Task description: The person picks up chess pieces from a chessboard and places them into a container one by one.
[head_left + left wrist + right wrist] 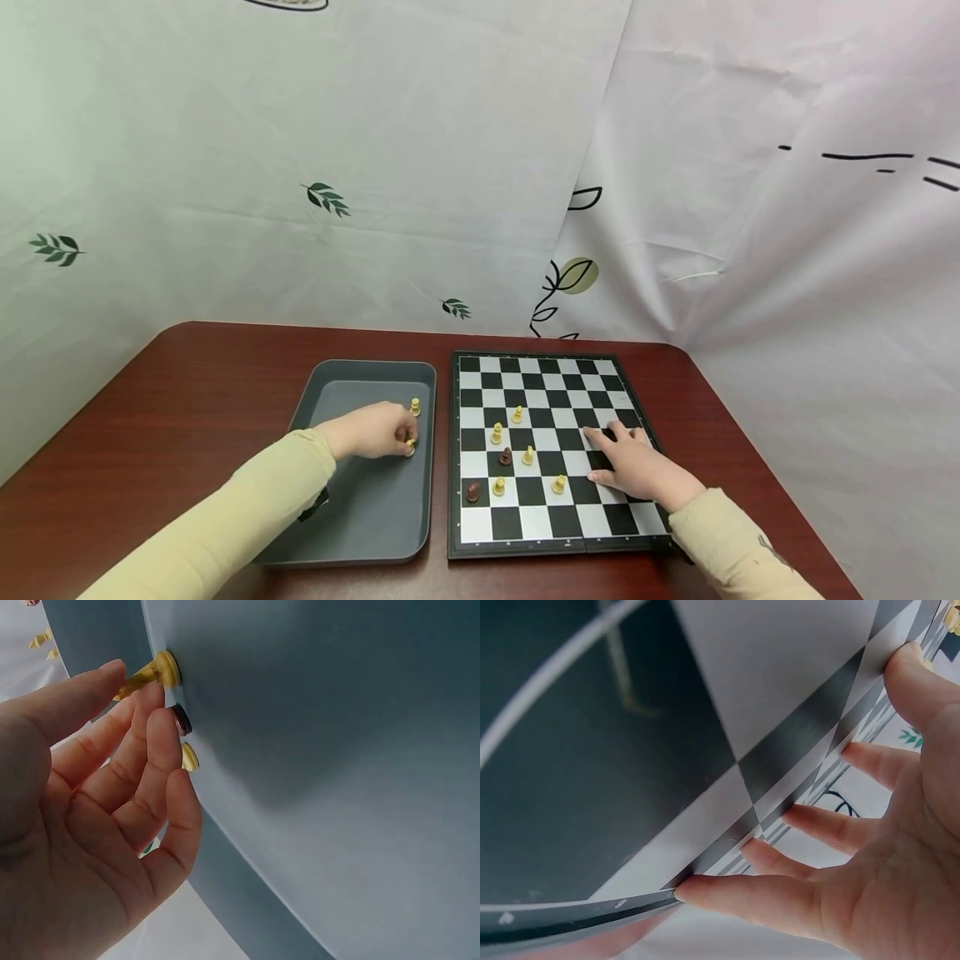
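Note:
Inside the grey tray (375, 533), near its right side, my left hand (378, 431) pinches a yellow chess piece (166, 670) between thumb and fingertips. Its base faces the tray floor, while the fingers hide much of its upper part. Just beyond stand another yellow piece (416, 407) and, in the left wrist view, a dark piece (181, 720). My right hand (633, 462) rests with spread fingers on the right side of the chessboard (536, 523), holding nothing. The right wrist view shows its fingertips (686, 889) at the board's surface and edge.
Several yellow pieces (528, 456) stand on the board's left half. Among them are a dark brown piece (506, 457) and another dark piece (472, 492) near the left edge. Tray and board lie side by side on a reddish-brown table (225, 375), with a patterned white cloth (450, 167) behind.

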